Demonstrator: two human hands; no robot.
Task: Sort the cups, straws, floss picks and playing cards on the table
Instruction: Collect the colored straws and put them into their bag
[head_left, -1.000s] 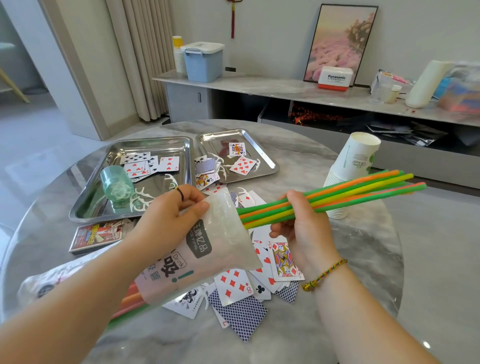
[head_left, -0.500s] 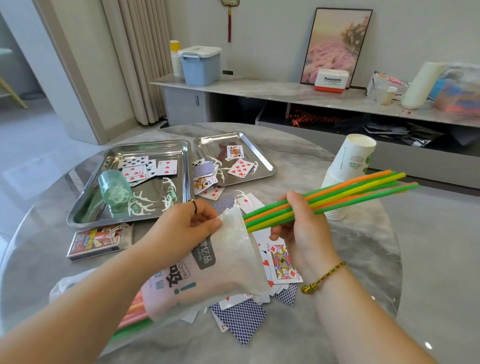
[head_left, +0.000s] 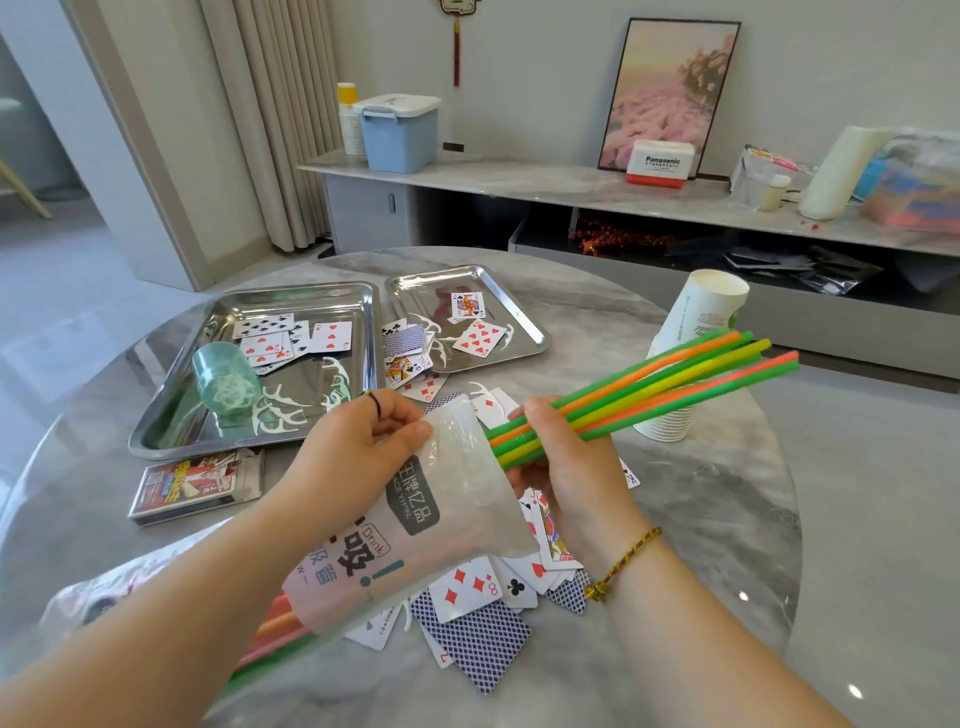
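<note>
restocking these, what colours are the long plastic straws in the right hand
Green, orange and yellow long plastic straws, gripped by the right hand; head view.

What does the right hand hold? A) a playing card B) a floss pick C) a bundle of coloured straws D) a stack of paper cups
C: the right hand grips the coloured straws, their near ends at the mouth of the bag held by the left hand.

Thin black band (head_left: 375, 402) on one L-hand (head_left: 358, 447) finger; braided multicolour bracelet (head_left: 623, 564) (mostly yellow, knotted) on wrist behind R-hand (head_left: 566, 467) fingers. Forearms bare.
</note>
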